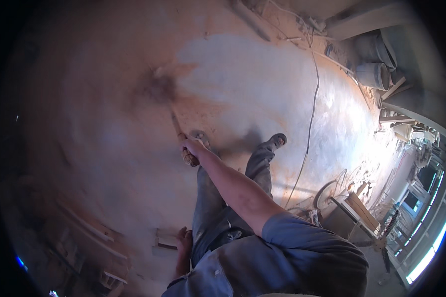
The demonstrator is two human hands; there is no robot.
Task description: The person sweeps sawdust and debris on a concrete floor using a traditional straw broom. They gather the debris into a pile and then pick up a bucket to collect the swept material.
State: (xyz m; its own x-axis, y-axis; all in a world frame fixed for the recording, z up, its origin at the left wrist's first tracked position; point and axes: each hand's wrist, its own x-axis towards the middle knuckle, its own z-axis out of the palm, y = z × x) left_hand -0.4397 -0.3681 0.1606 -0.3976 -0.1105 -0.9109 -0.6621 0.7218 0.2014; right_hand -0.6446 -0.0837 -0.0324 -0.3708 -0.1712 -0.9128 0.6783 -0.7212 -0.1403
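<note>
My right hand (pixel 192 146) is closed around the handle of a broom (pixel 176 121), just above its thick bound butt end. The broom slants away to the far left over the dusty floor. Its head is a dark smear of motion, so its bristles cannot be made out. Reddish-brown dust lies around it, with paler floor beyond. My left hand (pixel 185 241) hangs low beside my left thigh, fingers loosely apart, with nothing seen in it. Close by it is a small pale wooden piece (pixel 166 239); whether they touch is unclear.
A cable (pixel 312 119) runs along the floor on the right. Buckets (pixel 372 75) and boards stand at the far right. Nearer right are a wheel (pixel 326 194) and a machine with wooden parts. Long timbers (pixel 91 227) lie at the lower left.
</note>
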